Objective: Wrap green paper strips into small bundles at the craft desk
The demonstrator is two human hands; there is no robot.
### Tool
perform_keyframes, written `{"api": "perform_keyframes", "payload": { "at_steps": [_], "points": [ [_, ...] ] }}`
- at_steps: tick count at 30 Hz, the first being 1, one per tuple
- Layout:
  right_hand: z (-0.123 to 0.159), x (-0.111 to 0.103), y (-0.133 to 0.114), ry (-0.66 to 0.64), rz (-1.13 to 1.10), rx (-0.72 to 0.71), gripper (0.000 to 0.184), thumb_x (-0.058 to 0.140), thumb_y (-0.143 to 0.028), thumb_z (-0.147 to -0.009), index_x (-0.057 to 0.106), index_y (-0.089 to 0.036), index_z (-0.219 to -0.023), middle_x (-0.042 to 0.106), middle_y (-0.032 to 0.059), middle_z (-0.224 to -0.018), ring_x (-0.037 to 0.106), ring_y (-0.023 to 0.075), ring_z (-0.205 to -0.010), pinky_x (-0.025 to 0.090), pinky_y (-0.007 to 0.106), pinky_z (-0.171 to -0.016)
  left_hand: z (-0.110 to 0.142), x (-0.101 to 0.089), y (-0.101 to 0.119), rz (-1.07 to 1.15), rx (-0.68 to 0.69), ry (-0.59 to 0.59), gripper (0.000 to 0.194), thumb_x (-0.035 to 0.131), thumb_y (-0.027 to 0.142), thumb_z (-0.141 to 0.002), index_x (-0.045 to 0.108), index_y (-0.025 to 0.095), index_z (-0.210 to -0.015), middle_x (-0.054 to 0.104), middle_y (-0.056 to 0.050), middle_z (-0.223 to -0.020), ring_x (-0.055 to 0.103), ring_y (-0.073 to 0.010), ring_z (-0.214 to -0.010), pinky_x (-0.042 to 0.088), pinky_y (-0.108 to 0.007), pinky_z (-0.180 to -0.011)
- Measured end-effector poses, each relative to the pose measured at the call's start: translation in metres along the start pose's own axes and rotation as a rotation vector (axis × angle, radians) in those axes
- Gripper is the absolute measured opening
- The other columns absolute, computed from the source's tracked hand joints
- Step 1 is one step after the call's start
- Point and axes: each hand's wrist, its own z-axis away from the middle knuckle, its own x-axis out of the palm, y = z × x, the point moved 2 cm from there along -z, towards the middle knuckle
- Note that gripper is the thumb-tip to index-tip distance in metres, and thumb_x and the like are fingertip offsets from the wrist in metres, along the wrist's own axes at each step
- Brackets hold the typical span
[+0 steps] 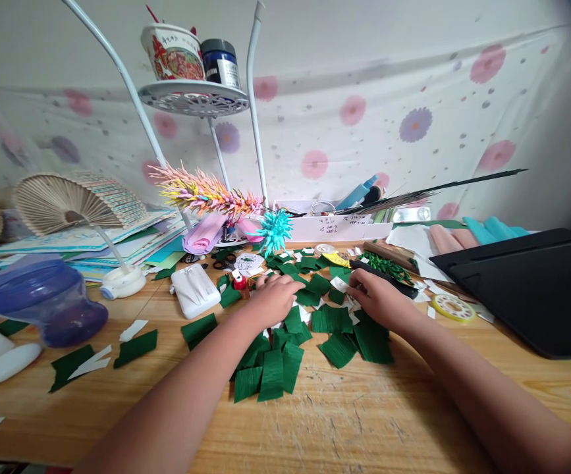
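Observation:
Cut pieces of dark green crepe paper (272,372) lie in a loose heap over the middle of the table. My left hand (278,297) rests over the heap, palm down, fingers stretched toward the right. To its right, my right hand (378,293) reaches in with bent fingers apart, their tips beside a scrap of white paper (339,284). Whether those tips touch the scrap is hard to tell. Between the hands lie more green pieces (332,319) and white scraps. A small red-capped bottle (240,280) stands just left of my left hand.
A white box-shaped case (195,289), blue-purple container (43,299) and folding fan (75,204) occupy the left. At right are a tape roll (454,307) and black panel (527,289). Behind stand a white rack (193,99) and fuzzy colourful stems (206,191).

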Motion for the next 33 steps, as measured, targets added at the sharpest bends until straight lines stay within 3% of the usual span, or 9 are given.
{"api": "perform_keyframes", "payload": {
  "at_steps": [7,13,19,25,29,33],
  "points": [
    [0.002,0.0,0.001,0.037,-0.082,-0.069,0.01,0.039,-0.023,-0.078,0.046,-0.021,-0.084,0.058,0.0018,-0.078,0.053,0.016,-0.07,0.038,0.024,-0.06,0.002,0.001,0.002,0.031,0.057,-0.043,0.047,0.037,0.013,-0.071,0.038,0.033,-0.114,0.044,0.003,-0.119,0.035,-0.0205,-0.109,0.016,-0.047,-0.093],
    [0.002,0.002,-0.001,-0.041,-0.08,-0.083,0.015,0.037,-0.028,-0.08,0.05,-0.021,-0.084,0.059,0.0017,-0.072,0.054,0.0174,-0.065,0.039,0.027,-0.059,0.001,0.004,0.008,0.038,0.02,-0.042,0.052,0.039,0.021,-0.072,0.029,0.032,-0.121,0.036,0.001,-0.127,0.03,-0.0236,-0.113,0.012,-0.051,-0.094],
    [0.0,0.006,0.003,-0.025,-0.063,-0.102,0.014,0.042,-0.03,-0.077,0.051,-0.019,-0.076,0.054,0.0032,-0.074,0.052,0.017,-0.065,0.04,0.029,-0.06,0.0,0.005,0.013,0.016,0.049,-0.035,0.033,0.038,0.021,-0.074,0.048,0.029,-0.105,0.052,-0.001,-0.106,0.04,-0.0214,-0.102,0.018,-0.048,-0.092],
    [-0.001,0.006,0.006,0.017,-0.071,-0.126,0.009,0.045,-0.027,-0.075,0.051,-0.019,-0.075,0.049,0.0033,-0.082,0.051,0.0142,-0.064,0.042,0.027,-0.06,-0.002,0.007,0.013,-0.015,-0.033,-0.008,0.036,0.038,0.038,-0.076,0.047,0.023,-0.107,0.052,-0.006,-0.099,0.043,-0.0245,-0.096,0.031,-0.042,-0.081],
    [0.001,0.004,0.004,0.017,-0.054,-0.108,0.012,0.044,-0.028,-0.076,0.052,-0.019,-0.077,0.049,0.0036,-0.08,0.051,0.0152,-0.065,0.042,0.028,-0.059,-0.001,0.003,0.012,-0.036,-0.05,-0.004,0.019,0.045,0.033,-0.072,0.056,0.025,-0.085,0.053,-0.003,-0.089,0.045,-0.0231,-0.091,0.033,-0.039,-0.076],
    [0.0,0.005,0.002,0.028,-0.068,-0.15,0.014,0.041,-0.023,-0.077,0.054,-0.019,-0.079,0.051,0.0056,-0.087,0.052,0.0173,-0.075,0.042,0.029,-0.066,0.002,-0.005,0.013,-0.036,-0.052,0.009,0.009,0.047,0.025,-0.069,0.055,0.022,-0.069,0.054,-0.001,-0.082,0.047,-0.0204,-0.085,0.034,-0.034,-0.071]
  ]
}}
